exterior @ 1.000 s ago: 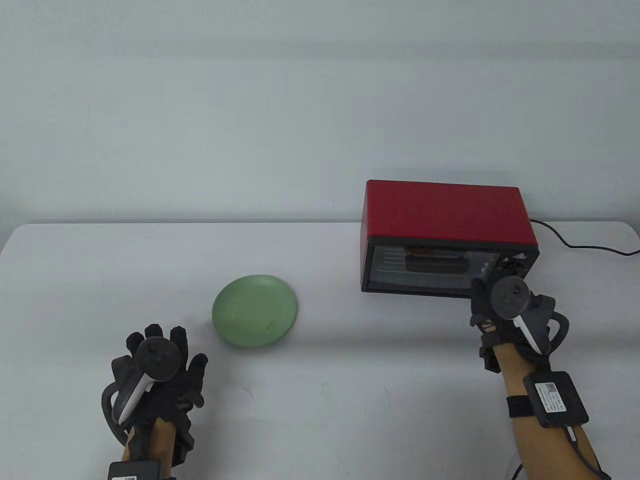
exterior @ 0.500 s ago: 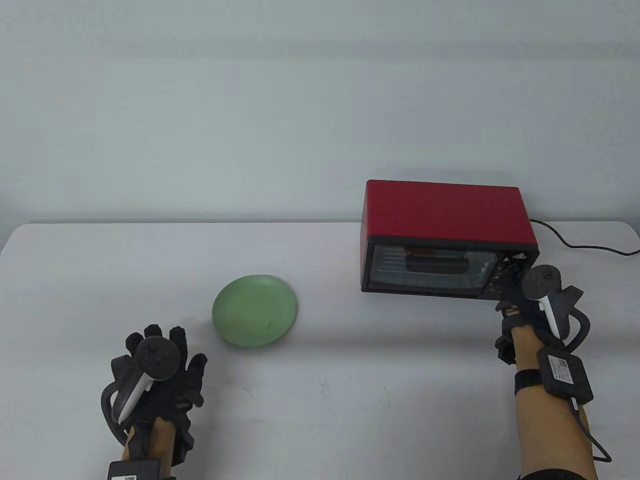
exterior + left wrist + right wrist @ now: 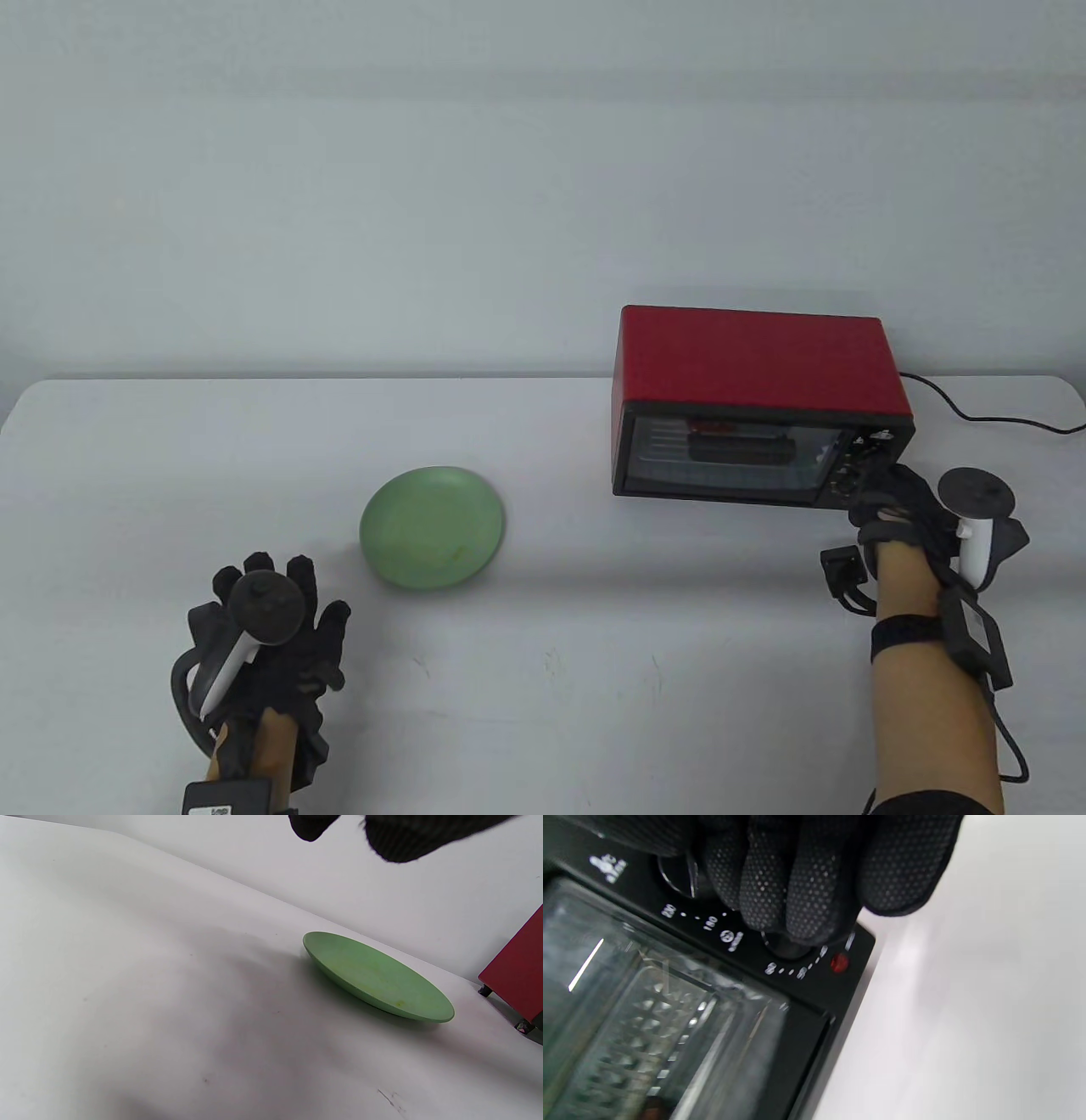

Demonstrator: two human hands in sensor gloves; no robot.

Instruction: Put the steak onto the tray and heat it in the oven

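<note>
Red oven [image 3: 759, 365] on the table [image 3: 551, 662], right side, glass door [image 3: 730, 458] closed. Through the door in the table view a dark tray [image 3: 738, 447] sits on the rack inside; whatever is on it is just a dark shape, so the steak cannot be made out for sure. In the right wrist view the door glass [image 3: 649, 1018] is blurred, with only a metal grid pattern behind it.

Right hand [image 3: 895, 505] is at the oven's control panel on the right front edge. In the right wrist view its fingers [image 3: 797, 887] curl round the lower knob [image 3: 787, 947], gripping it; a red light [image 3: 839, 962] sits just beside that knob, and an upper knob [image 3: 676, 878] is partly covered by the glove. White scale numbers are printed along the panel.

Left hand [image 3: 267, 628] lies flat on the table near the front left, fingers spread and straight, holding nothing. Only fingertips [image 3: 407, 836] show at the top of the left wrist view.

Green plate [image 3: 433, 528] is mid-table, just beyond the left hand, well apart from the oven. Nothing big on it, just a small yellowish speck near its near edge [image 3: 398, 1002]. A black cord [image 3: 984, 416] runs off the oven's back right.
</note>
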